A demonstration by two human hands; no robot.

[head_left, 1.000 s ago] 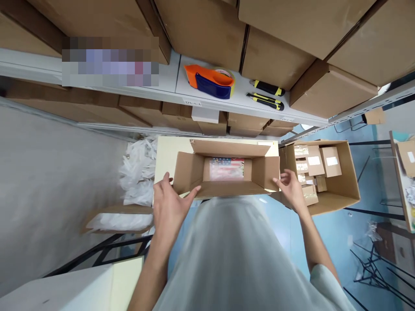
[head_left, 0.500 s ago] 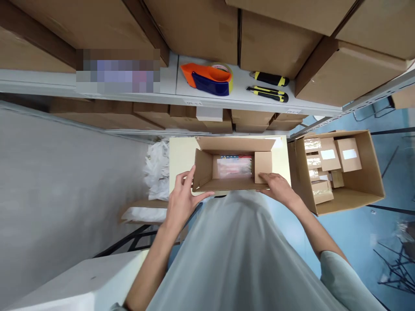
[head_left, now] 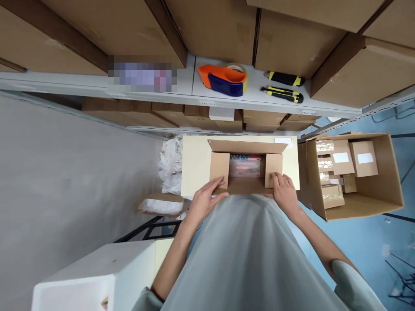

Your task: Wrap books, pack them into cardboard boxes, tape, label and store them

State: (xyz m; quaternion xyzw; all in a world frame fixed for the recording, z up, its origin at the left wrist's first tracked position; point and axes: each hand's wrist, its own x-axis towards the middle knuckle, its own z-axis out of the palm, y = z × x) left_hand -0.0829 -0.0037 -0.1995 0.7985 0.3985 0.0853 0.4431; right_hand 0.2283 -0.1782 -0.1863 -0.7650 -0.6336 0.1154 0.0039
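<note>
An open cardboard box point(head_left: 247, 185) lies on the pale yellow tabletop, close against my shirt. Inside it is a flat item in clear wrapping point(head_left: 244, 167), with a blue starred and red edge showing. My left hand point(head_left: 207, 199) holds the box's front left corner, its fingers lying over the folded-in left flap point(head_left: 219, 166) and the thumb along the front edge. At the front right corner, my right hand point(head_left: 285, 192) has bent fingers gripping the edge by the folded-in right flap point(head_left: 274, 165). The long back flap point(head_left: 248, 147) stands up.
A large carton point(head_left: 379, 207) with several small boxes stands at the right. On the shelf point(head_left: 181, 88) ahead are an orange and blue tape dispenser point(head_left: 223, 81) and utility knives point(head_left: 283, 79). White crumpled material point(head_left: 171, 166) lies left of the table point(head_left: 196, 164).
The left flap has folded inward under my left hand, whose fingers moved from the outer left side onto it. My right hand stays at the right flap. The view has shifted leftward.
</note>
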